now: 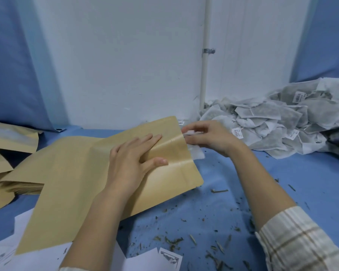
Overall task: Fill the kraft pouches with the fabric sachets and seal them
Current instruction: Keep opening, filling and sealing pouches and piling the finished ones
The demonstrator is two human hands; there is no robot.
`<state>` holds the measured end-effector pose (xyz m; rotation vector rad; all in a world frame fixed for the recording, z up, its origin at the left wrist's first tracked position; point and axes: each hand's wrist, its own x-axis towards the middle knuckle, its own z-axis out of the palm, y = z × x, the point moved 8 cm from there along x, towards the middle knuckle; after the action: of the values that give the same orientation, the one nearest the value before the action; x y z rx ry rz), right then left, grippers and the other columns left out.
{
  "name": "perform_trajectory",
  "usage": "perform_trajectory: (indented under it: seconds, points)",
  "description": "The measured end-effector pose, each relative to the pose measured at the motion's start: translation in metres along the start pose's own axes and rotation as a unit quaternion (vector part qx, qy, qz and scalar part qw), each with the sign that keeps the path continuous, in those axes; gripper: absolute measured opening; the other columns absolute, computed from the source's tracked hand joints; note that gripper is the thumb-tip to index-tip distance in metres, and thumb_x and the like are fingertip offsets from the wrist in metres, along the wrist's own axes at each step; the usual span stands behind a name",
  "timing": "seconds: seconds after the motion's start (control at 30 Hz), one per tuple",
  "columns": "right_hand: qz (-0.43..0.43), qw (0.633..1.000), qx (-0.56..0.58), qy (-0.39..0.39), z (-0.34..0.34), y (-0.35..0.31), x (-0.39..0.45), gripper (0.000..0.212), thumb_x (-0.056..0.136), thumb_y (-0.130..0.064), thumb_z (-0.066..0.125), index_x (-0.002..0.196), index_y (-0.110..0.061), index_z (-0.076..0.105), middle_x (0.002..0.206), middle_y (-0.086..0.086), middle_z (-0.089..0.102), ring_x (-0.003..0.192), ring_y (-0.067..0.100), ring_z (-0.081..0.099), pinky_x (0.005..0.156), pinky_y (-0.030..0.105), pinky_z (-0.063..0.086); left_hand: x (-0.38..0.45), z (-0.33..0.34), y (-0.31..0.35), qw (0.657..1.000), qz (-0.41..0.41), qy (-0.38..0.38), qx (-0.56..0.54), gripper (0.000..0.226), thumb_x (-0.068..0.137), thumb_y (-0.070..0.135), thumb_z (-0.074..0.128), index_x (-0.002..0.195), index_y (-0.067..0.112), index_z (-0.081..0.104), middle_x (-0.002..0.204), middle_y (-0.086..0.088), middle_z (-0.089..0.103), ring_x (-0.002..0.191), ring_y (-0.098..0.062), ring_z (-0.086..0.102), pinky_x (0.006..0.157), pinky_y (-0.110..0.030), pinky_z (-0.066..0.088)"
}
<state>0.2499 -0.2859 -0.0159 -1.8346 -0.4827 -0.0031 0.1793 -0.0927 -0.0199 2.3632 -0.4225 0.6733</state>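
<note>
At centre frame, on the blue table [233, 173], we see a kraft pouch [86, 182] lying flat with its mouth toward three o'clock. Our left hand [133, 163] presses on it with straight fingers, thumb alongside. Our right hand [209, 136], at two o'clock from the left, pinches a white fabric sachet [196, 151] right at the pouch mouth. More sachets [286, 118] are heaped at three o'clock, spare pouches [10, 137] at nine, and dried herb crumbs [194, 237] litter the cloth at five.
</note>
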Motion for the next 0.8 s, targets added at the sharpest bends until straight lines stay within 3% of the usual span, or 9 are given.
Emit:
perform_trajectory:
  seconds: [0.17, 0.27, 0.37, 0.43, 0.53, 0.6, 0.67, 0.73, 0.8]
  points:
    - [-0.060, 0.982, -0.156, 0.087, 0.023, -0.018, 0.008, 0.025, 0.071, 0.008, 0.056, 0.075, -0.014, 0.067, 0.057, -0.005, 0.048, 0.048, 0.002, 0.042, 0.052, 0.009, 0.040, 0.000, -0.001, 0.003, 0.998, 0.002, 0.022, 0.057, 0.062, 0.070, 0.066, 0.049, 0.128, 0.048, 0.050, 0.142, 0.017, 0.045, 0.134, -0.010, 0.035, 0.099, -0.019, 0.009]
    - [-0.075, 0.935, -0.335, 0.089, 0.035, -0.028, 0.011, 0.019, 0.079, -0.003, 0.053, 0.061, -0.009, 0.054, 0.058, 0.002, 0.047, 0.061, 0.013, 0.039, 0.047, 0.015, 0.028, 0.001, 0.000, 0.006, 0.998, 0.003, 0.027, 0.053, 0.062, 0.070, 0.065, 0.049, 0.130, 0.047, 0.049, 0.143, 0.017, 0.044, 0.135, -0.010, 0.034, 0.101, -0.020, 0.009]
    - [0.014, 0.983, -0.173, -0.065, 0.053, -0.010, 0.008, 0.028, 0.087, -0.006, 0.054, 0.066, -0.024, 0.052, 0.059, -0.009, 0.055, 0.061, 0.012, 0.054, 0.049, 0.010, 0.037, 0.001, -0.001, 0.007, 1.000, 0.009, 0.023, 0.013, 0.062, 0.067, 0.066, 0.050, 0.126, 0.048, 0.051, 0.141, 0.018, 0.046, 0.134, -0.009, 0.036, 0.108, -0.023, 0.011]
    - [0.116, 0.980, -0.020, -0.162, 0.069, 0.009, -0.004, 0.021, 0.093, -0.009, 0.051, 0.083, -0.027, 0.057, 0.067, -0.011, 0.064, 0.060, 0.003, 0.062, 0.053, 0.015, 0.047, 0.002, 0.001, 0.010, 1.000, 0.026, 0.004, -0.011, 0.059, 0.066, 0.068, 0.050, 0.123, 0.054, 0.049, 0.139, 0.021, 0.047, 0.133, -0.008, 0.037, 0.113, -0.030, 0.013]
    - [0.158, 0.971, 0.017, -0.180, 0.073, 0.022, -0.009, 0.019, 0.094, -0.008, 0.048, 0.088, -0.024, 0.056, 0.073, -0.006, 0.063, 0.056, 0.001, 0.063, 0.052, 0.018, 0.051, 0.002, 0.006, 0.010, 0.999, 0.026, -0.015, -0.015, 0.054, 0.064, 0.071, 0.048, 0.117, 0.063, 0.041, 0.139, 0.024, 0.044, 0.135, -0.006, 0.033, 0.108, -0.022, 0.010]
    - [0.091, 0.989, 0.012, -0.113, 0.063, 0.010, 0.000, 0.021, 0.091, -0.008, 0.052, 0.086, -0.026, 0.060, 0.066, -0.013, 0.067, 0.055, -0.003, 0.062, 0.049, 0.014, 0.048, 0.002, 0.007, 0.008, 1.000, 0.016, -0.010, -0.010, 0.051, 0.065, 0.070, 0.049, 0.115, 0.066, 0.037, 0.140, 0.024, 0.044, 0.135, -0.007, 0.033, 0.106, -0.022, 0.010]
    - [0.011, 0.999, 0.005, 0.050, 0.033, -0.001, 0.009, 0.020, 0.087, -0.010, 0.056, 0.080, -0.025, 0.067, 0.061, -0.015, 0.066, 0.055, -0.002, 0.060, 0.049, 0.013, 0.045, 0.002, 0.006, 0.006, 1.000, 0.011, 0.001, -0.005, 0.050, 0.066, 0.069, 0.049, 0.114, 0.066, 0.037, 0.140, 0.023, 0.045, 0.135, -0.008, 0.033, 0.104, -0.020, 0.010]
    - [-0.003, 0.969, -0.069, 0.238, -0.005, 0.007, 0.007, 0.014, 0.085, -0.019, 0.056, 0.081, -0.022, 0.070, 0.067, -0.010, 0.065, 0.067, 0.008, 0.063, 0.057, 0.020, 0.044, 0.002, 0.006, 0.005, 1.000, 0.008, 0.007, -0.002, 0.050, 0.066, 0.068, 0.049, 0.115, 0.065, 0.037, 0.140, 0.022, 0.045, 0.135, -0.009, 0.033, 0.103, -0.019, 0.009]
    - [0.077, 0.903, -0.279, 0.319, -0.031, 0.031, 0.000, 0.022, 0.089, -0.030, 0.050, 0.103, -0.023, 0.066, 0.092, 0.000, 0.065, 0.096, 0.022, 0.060, 0.072, 0.028, 0.043, 0.002, 0.005, 0.006, 1.000, 0.011, 0.012, 0.008, 0.052, 0.067, 0.068, 0.049, 0.117, 0.063, 0.039, 0.140, 0.020, 0.045, 0.135, -0.011, 0.033, 0.102, -0.019, 0.009]
